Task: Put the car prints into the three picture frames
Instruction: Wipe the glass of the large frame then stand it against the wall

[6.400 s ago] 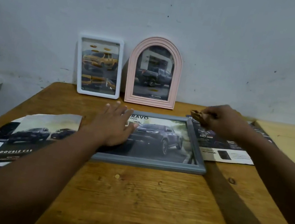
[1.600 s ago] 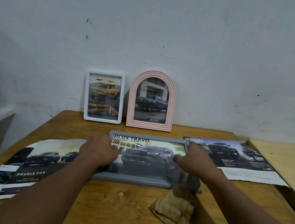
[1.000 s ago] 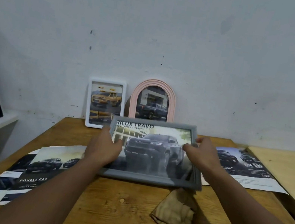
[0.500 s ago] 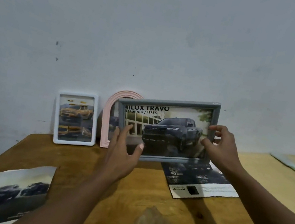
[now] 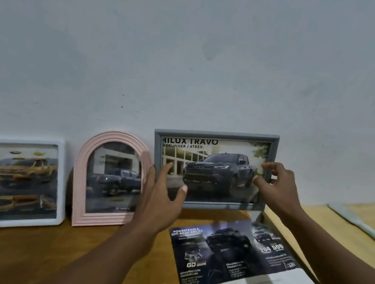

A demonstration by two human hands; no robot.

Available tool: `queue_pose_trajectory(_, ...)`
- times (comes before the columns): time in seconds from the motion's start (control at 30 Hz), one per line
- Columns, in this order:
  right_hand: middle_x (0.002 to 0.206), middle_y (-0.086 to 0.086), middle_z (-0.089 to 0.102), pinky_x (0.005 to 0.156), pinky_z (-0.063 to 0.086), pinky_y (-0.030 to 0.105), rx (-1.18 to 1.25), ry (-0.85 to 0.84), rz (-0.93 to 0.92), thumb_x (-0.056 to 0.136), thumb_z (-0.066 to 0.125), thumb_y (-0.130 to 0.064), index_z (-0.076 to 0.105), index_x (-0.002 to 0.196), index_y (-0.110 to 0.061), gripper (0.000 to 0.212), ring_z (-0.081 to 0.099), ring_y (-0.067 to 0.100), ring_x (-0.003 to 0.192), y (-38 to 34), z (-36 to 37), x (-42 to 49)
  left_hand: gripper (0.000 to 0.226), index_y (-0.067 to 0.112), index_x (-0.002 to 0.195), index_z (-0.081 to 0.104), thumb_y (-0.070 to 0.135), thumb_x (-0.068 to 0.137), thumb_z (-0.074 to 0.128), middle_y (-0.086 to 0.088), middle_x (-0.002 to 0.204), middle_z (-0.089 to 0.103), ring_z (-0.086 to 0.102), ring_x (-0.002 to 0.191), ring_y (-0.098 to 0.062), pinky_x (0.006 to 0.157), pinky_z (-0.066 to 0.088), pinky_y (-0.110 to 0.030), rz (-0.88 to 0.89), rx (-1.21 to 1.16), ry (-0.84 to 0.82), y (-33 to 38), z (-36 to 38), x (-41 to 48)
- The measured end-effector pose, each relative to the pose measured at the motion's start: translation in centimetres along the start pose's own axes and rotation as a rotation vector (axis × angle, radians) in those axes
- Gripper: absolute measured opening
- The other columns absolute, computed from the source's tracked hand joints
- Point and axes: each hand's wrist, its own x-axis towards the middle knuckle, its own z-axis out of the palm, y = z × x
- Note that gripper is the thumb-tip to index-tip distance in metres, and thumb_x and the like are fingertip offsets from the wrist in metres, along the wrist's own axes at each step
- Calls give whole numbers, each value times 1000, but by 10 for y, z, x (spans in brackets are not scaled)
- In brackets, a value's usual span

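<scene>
We look down on a wooden desk point(image 5: 11, 256) set against a pale wall point(image 5: 196, 56). Three frames stand along the desk's back edge, each with a car print in it. A white frame point(image 5: 60, 182) is toward the back left corner, and a pink arched frame point(image 5: 80, 173) is just beside it. A grey frame point(image 5: 215, 135) is to the right, upright and close to the wall.

The grey frame carries the Hilux Travo print point(image 5: 216, 172), a dark pickup in front of a building. The right hand point(image 5: 278, 190) pinches the frame's right rail between thumb and curled fingers. The left hand point(image 5: 161, 197) is spread with straight fingers, touching the left rail where it nearly meets the pink arch. We cannot tell whether the bottom rail rests on the desk. A loose brochure page point(image 5: 239, 268) lies flat in front of it, near the desk's right edge.

We judge the step to be standing this last frame in the row. To do it well, we would seat the bottom rail on bare wood rather than on the page. We would lean the top back to the wall and keep it off the pink arch. We would loosen the pinch only once the frame holds its lean.
</scene>
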Motion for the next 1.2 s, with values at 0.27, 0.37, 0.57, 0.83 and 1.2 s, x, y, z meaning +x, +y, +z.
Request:
queue_pose_trajectory(0.27, 126, 11, 45, 53, 52, 17, 13, -53, 84, 89, 70, -19, 55, 121, -22, 36, 63, 23, 92, 39, 32, 25, 71, 45, 157, 9, 56, 99, 49, -5, 170, -3, 7, 155, -33, 121, 21, -56, -72, 100, -67, -10, 22, 27)
queue_pose_trajectory(0.37, 127, 12, 44, 54, 46, 14, -13, -58, 89, 90, 68, -17, 55, 123, -19, 35, 60, 16, 86, 44, 41, 24, 71, 43, 158, 7, 55, 101, 47, -6, 170, -6, 7, 155, -35, 120, 18, -54, -119, 95, -96, -11, 25, 26)
queue_pose_trajectory(0.57, 129, 13, 42, 58, 48, 19, -51, -87, 64, 89, 68, -18, 53, 122, -21, 36, 64, 20, 75, 44, 45, 28, 74, 45, 159, 0, 55, 101, 45, 2, 167, -24, 10, 154, -35, 119, 22, -54, -137, 85, -130, -15, 31, 21)
queue_pose_trajectory(0.83, 130, 12, 47, 88, 49, 40, -149, -100, 54, 86, 68, -22, 52, 126, -20, 43, 54, 26, 105, 13, 40, 8, 69, 29, 159, 14, 43, 101, 49, 2, 166, 11, 25, 148, -27, 113, 33, -49, -20, 214, 9, 3, 15, 13)
queue_pose_trajectory(1.2, 104, 4, 62, 83, 55, 37, 6, -434, -92, 90, 65, -18, 52, 118, -19, 31, 62, 19, 95, -113, 97, -53, 71, 28, 158, 18, 45, 99, 52, -6, 162, 27, 33, 145, -30, 112, 39, -50, -60, 293, 137, -16, -97, -20)
